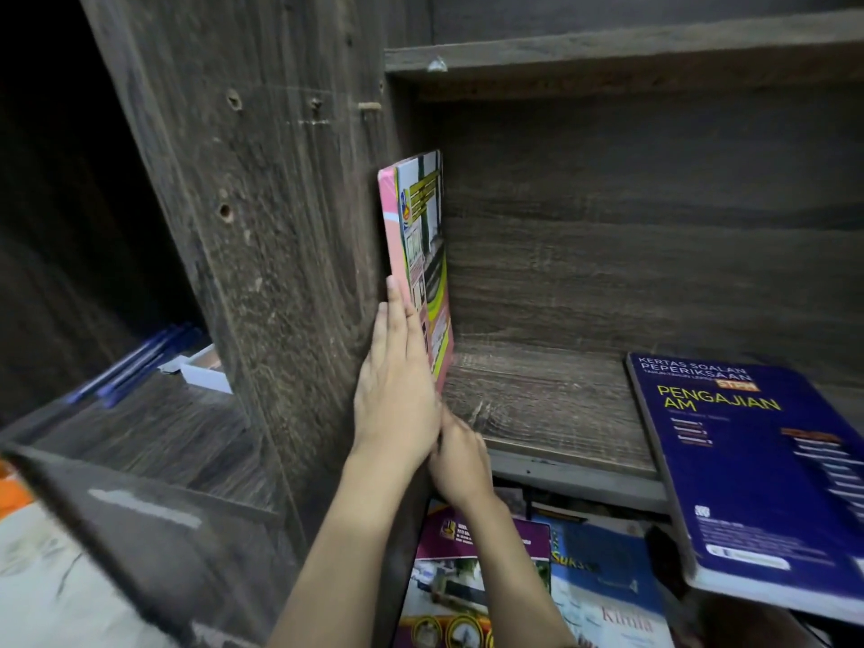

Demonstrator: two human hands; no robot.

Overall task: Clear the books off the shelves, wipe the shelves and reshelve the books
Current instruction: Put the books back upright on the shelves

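Note:
A thin pink book (423, 254) stands upright in the dark wooden shelf compartment (551, 404), tight against its left wall. My left hand (397, 390) lies flat against the book's near edge, fingers straight and pointing up. My right hand (460, 465) is just below and behind it, at the shelf's front lip near the book's lower corner. Its fingers are blurred and hidden by the left hand, so its hold is unclear. A blue book titled "Pengajian Am" (766, 470) lies flat at the right, jutting over the shelf's front edge.
Below the shelf lie a purple-covered book (472, 577) and a blue-and-white one (603, 596). The left compartment holds several blue pens (135, 362) and a small white box (205, 369). A thick wooden divider (280, 273) separates the two compartments. Another shelf board (608, 58) runs above.

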